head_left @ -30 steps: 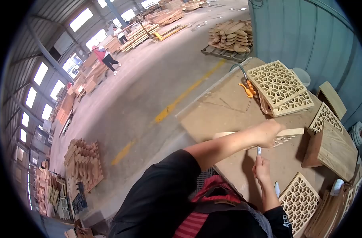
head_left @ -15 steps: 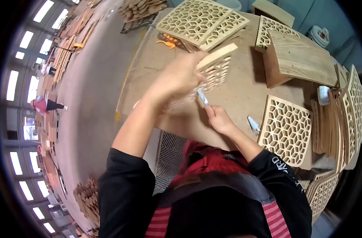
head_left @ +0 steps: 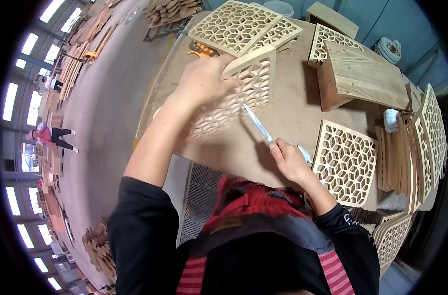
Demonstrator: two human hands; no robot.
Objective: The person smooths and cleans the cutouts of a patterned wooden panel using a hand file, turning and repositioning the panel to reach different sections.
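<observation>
My left hand (head_left: pixel 204 81) is closed on the upper edge of a wooden lattice panel (head_left: pixel 257 81), holding it tilted up off the table. Part of the panel lies behind my hand, and its lower left is blurred. In my right hand (head_left: pixel 290 160) is a slim, flat, grey-white stick like a file (head_left: pixel 258 124), gripped at its near end. Its far tip points at the panel's openwork; I cannot tell whether it touches. Beside my right hand a pale blue-white pointed piece (head_left: pixel 305 154) lies on the table, partly covered by the hand.
The brown worktable (head_left: pixel 292 93) bears a flat lattice panel (head_left: pixel 346 164) at right and stacked lattice panels (head_left: pixel 236 27) at the back. An orange tool (head_left: pixel 202 50) lies near them. A wooden box (head_left: pixel 366 73) stands back right, near curved wooden strips (head_left: pixel 393 157). People stand across the floor.
The stick has come away from the panel's openwork toward me, showing more of its length. My right hand has moved right and nearer; the panel has turned to show more of its face.
</observation>
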